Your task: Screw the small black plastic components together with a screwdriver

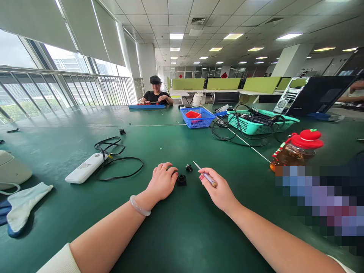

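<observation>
My right hand [217, 187] is closed around a small screwdriver [209, 177] with a see-through handle, its thin tip pointing up and left. My left hand [162, 180] rests on the green table with its fingers bent and apart, holding nothing that I can see. Right beside its fingertips lies a square black part [181, 180] with a round opening; whether they touch it I cannot tell. A smaller black piece [189, 167] with metal prongs, like a plug insert, lies between the two hands, just left of the screwdriver tip.
Left lie a white power bank [87, 168] with a black cable [121, 178] and a pale cloth [27, 208]. A blue basket [199, 122] and a green basket [250, 127] of cables stand ahead. Right is a red-lidded jar [298, 151]. A person [156, 94] sits opposite.
</observation>
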A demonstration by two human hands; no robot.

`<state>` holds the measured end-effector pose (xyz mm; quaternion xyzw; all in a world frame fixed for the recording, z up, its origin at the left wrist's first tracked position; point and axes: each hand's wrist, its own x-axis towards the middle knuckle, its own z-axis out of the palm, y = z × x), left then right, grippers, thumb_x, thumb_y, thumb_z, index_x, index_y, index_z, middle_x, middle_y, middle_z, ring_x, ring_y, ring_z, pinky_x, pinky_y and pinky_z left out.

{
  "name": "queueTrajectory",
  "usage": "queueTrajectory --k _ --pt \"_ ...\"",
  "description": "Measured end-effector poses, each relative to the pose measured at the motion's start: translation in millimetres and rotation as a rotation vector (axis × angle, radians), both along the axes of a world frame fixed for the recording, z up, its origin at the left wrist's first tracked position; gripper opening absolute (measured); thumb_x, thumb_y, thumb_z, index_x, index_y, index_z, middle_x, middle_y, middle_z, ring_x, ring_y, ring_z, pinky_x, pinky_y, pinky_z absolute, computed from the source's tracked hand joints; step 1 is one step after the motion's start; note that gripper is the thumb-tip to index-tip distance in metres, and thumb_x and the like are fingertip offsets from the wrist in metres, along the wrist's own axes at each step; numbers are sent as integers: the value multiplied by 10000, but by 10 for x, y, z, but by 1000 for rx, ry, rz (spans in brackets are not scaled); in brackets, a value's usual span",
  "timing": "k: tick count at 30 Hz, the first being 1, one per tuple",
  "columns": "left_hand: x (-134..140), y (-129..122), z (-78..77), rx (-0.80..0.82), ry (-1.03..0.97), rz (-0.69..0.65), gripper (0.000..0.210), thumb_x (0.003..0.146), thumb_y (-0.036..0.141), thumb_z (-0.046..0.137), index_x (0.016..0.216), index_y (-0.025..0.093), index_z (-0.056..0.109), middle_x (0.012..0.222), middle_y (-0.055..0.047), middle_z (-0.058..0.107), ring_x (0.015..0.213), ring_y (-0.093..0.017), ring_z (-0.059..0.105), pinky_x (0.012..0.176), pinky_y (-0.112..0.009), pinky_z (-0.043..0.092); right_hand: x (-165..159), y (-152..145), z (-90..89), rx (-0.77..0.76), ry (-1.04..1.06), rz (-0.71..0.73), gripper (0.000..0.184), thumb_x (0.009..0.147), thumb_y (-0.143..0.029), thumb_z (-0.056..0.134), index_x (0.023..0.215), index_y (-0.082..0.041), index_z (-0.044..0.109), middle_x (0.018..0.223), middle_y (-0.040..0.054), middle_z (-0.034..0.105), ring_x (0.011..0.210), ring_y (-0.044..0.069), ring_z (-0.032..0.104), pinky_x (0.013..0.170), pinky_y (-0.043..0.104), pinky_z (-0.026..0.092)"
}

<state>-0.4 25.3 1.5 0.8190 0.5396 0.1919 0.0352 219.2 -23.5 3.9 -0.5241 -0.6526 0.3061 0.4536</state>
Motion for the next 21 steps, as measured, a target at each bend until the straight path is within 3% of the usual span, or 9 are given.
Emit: queueTrajectory --k 5,9,16,21 --pt "6 -7 -9 -75 -50 -217 486 959 474 430 1399 269 456 1462 -82 460 1377 -293 356 1154 -532 272 -12 29 -9 6 -29 -6 304 874 -473 494 1023 -233 605 924 48 655 789 202 613 727 326 499" --pt "22 -23 -25 -126 11 -274 520 937 499 475 1420 314 426 1484 -39 463 1415 -337 301 1155 -597 228 -22 58 -44 -12 -47 14 322 868 -482 489 1033 -231 602 950 52 664 832 212 627 765 344 504" --pt "44 22 -15 -79 -7 -161 398 945 307 452 1333 244 518 1371 -47 581 1324 -259 436 1137 -484 307 -35 49 -33 -25 -67 53 315 871 -474 487 1033 -231 608 988 56 673 873 217 637 798 350 506" --pt "46 34 -14 -75 -15 -35 415 919 273 452 1324 216 525 1362 -67 579 1305 -270 448 1119 -485 325 -35 29 -10 -40 -92 85 307 889 -469 493 1046 -235 614 947 39 673 825 203 633 775 334 505"
